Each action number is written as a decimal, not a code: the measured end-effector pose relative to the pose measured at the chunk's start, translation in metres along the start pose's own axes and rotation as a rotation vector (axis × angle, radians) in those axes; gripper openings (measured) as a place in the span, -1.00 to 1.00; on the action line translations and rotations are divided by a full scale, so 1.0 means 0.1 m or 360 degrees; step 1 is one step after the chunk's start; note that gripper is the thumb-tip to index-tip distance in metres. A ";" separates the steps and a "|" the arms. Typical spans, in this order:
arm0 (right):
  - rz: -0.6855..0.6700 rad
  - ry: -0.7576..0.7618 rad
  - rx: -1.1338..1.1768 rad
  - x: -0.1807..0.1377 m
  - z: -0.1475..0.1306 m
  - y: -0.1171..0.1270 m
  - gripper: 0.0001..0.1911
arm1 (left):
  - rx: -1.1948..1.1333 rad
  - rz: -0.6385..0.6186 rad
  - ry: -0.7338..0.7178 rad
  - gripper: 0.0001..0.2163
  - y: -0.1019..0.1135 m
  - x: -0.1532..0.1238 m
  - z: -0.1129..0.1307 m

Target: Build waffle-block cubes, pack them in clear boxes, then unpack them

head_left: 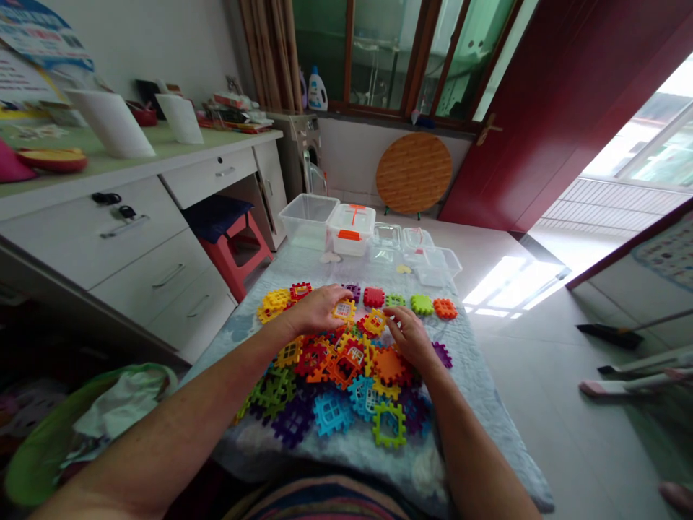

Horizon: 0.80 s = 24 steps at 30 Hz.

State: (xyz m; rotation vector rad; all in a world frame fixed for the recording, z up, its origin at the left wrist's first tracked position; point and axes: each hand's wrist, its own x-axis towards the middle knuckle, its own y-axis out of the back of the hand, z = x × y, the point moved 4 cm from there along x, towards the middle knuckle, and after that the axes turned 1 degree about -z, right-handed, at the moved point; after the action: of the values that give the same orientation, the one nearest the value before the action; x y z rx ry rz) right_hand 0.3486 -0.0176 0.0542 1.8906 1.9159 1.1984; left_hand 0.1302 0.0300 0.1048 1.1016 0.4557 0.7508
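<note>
A heap of flat, toothed plastic building tiles (336,383) in many colours lies on a pale blue quilted cloth (481,404) in front of me. My left hand (317,309) rests at the far edge of the heap, fingers curled round a yellow tile with a white window (344,310). My right hand (408,336) lies on the heap, its fingertips pinching a yellow tile with a red centre (375,322). A row of single tiles sits beyond: red (373,296), green (421,304), orange (445,308).
Clear plastic boxes (308,217) and a white box with orange handle (351,230) stand at the cloth's far end. A white drawer desk (135,238) and red stool (238,249) are to the left. A green bag (65,433) lies at lower left, a broom (611,336) at right.
</note>
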 end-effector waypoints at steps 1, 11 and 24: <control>0.0008 0.0006 -0.0021 0.00 0.01 0.01 -0.75 | -0.0011 0.0017 -0.0049 -0.52 0.00 0.03 0.06; 0.0328 -0.0105 -0.0096 -0.07 0.14 0.27 -0.81 | 0.0233 -0.0319 -0.0408 -0.55 -0.37 0.53 0.49; 0.0365 -0.0094 -0.0110 -0.09 0.19 0.27 -0.82 | 0.0653 -0.0690 -0.0350 -0.55 -0.43 0.79 0.67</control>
State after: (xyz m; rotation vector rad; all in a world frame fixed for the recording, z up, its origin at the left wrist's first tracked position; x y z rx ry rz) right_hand 0.3819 -0.0218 0.0560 2.1279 1.6412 1.2366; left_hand 0.2416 0.0351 0.0942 1.3881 0.6506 0.1514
